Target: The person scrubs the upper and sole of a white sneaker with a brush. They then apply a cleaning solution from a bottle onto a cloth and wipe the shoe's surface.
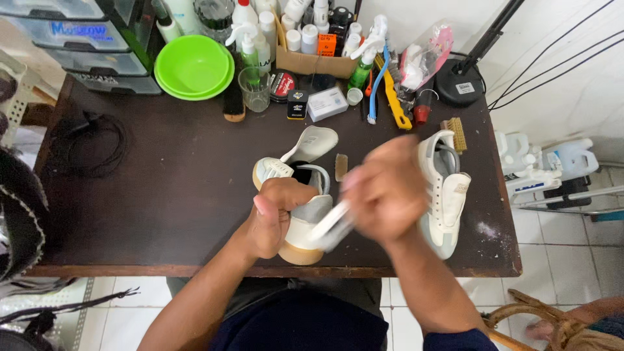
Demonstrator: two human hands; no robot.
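Note:
My left hand (274,218) grips a white sneaker (300,214) with a tan sole, holding it on its side over the near edge of the dark wooden table (162,195). My right hand (385,190) is blurred and holds a white brush (331,226) against the heel of that sneaker. A loose white insole (313,143) lies just beyond the shoe. The second white sneaker (443,195) lies on the table to the right, partly behind my right hand.
At the back stand green bowls (194,66), a clear glass (255,90), spray bottles, small tins, a cardboard box of bottles (312,60) and brushes (393,97). A wooden brush (457,133) lies by the second shoe. A black cable (91,146) coils at the left. White jugs (543,162) stand on the floor.

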